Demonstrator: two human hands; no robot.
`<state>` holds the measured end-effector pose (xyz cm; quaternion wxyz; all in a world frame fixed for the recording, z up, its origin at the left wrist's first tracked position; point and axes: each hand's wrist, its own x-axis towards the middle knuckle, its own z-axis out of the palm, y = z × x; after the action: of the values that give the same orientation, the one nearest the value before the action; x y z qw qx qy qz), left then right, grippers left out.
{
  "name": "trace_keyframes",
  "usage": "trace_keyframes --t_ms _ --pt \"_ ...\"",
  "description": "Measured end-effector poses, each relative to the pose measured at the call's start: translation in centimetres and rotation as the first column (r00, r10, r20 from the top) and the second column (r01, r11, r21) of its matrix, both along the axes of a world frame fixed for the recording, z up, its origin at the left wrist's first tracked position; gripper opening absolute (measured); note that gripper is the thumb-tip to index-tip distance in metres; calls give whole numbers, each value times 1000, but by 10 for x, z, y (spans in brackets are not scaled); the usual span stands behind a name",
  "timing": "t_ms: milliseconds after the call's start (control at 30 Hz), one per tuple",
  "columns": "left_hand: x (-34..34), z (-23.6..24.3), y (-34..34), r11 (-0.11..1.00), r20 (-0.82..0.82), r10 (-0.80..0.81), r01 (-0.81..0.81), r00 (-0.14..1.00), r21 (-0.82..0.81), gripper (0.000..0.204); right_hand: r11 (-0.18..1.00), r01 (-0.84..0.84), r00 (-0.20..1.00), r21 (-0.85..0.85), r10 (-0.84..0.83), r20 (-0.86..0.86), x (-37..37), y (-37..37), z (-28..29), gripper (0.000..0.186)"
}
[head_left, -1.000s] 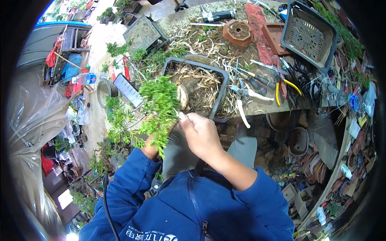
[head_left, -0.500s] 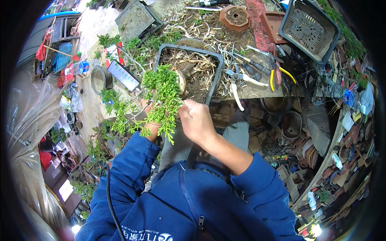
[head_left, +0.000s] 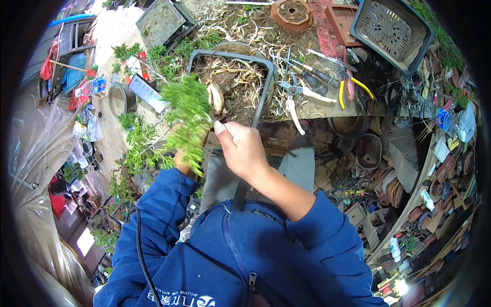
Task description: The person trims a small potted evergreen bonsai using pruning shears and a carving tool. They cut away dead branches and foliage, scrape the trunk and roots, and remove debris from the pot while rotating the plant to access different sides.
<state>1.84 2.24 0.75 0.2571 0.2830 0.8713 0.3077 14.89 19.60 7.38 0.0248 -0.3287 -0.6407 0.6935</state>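
A leafy green juniper [head_left: 185, 115], blurred in places, hangs in front of a black square container [head_left: 267, 89] holding soil, pale roots and a split piece of pale wood [head_left: 216, 100]. My right hand [head_left: 240, 151] is closed on one of its branches, thumb on top at the foliage's right side. Behind the foliage, my left hand [head_left: 182, 159] shows only in part, its fingers hidden. Just right of the container lie white-handled cutters [head_left: 292, 112], black-handled tools [head_left: 314, 82] and yellow-handled pliers [head_left: 341, 94].
Along the bench's back are an octagonal terracotta pot [head_left: 291, 16], a terracotta tray [head_left: 341, 25], a perforated black tray [head_left: 388, 33] and a grey slab [head_left: 158, 23]. At left lie a phone [head_left: 147, 94] and plastic bottle [head_left: 90, 88]. Stacked pots [head_left: 368, 151] crowd beneath and right.
The whole view has shifted, with the bench higher in the frame. The foliage has swung slightly and now blurs; my right hand stays closed at the branch.
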Motion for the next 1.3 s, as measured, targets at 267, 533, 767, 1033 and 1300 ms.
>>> trace_keyframes --t_ms 267,533,767,1033,1300 --pt "-6 8 11 994 -202 -82 96 976 60 23 956 53 994 289 -22 -108 -6 7 5 34" --pt "-4 20 18 998 25 5 -7 1000 65 22 993 117 989 -10 -117 -95 13 15 1 38" --pt "-2 22 14 884 -487 -444 279 752 -375 24 968 179 978 -177 -194 -75 -14 -24 1 41" --pt "3 31 21 842 -578 -537 348 614 -412 50 902 224 967 -370 -252 -30 -7 -37 16 56" --pt "6 20 17 991 -174 -131 129 976 -23 32 748 203 970 -632 -243 23 -3 -27 20 47"
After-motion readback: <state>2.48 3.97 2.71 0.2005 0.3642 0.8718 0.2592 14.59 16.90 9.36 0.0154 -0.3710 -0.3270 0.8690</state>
